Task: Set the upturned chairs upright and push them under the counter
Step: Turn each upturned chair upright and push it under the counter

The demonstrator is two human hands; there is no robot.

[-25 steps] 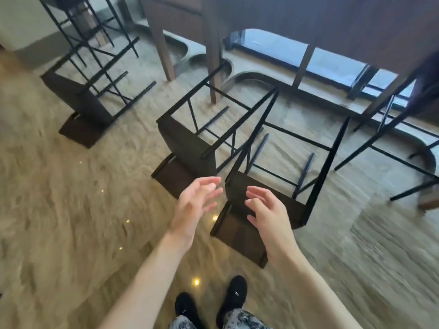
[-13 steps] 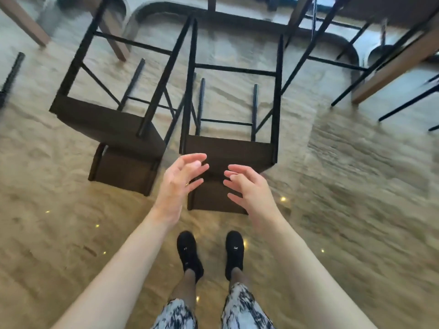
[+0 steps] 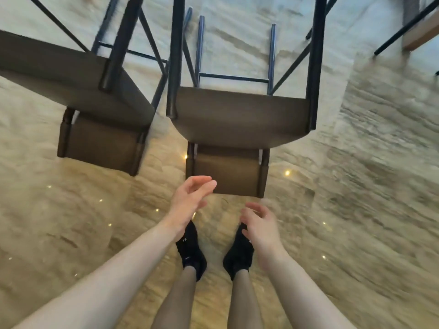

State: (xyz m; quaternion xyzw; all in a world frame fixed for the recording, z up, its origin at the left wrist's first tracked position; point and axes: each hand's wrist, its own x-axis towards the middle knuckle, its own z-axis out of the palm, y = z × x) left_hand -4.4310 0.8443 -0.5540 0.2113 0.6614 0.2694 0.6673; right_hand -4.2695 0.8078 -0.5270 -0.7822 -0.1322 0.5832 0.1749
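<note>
Head view: I see both hands, left hand (image 3: pixel 190 205) and right hand (image 3: pixel 260 227), fingers spread, empty; nearest upturned chair (image 3: pixel 240 119) just beyond.

Glossy beige stone floor (image 3: pixel 368 186) with small spots of reflected light; a wooden leg (image 3: pixel 420 34) at upper right

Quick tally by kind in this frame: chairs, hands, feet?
Upturned chairs: 2, the left chair and the middle chair
Bare hands: 2, left hand and right hand
Black-socked feet: 2
Total: 6
</note>
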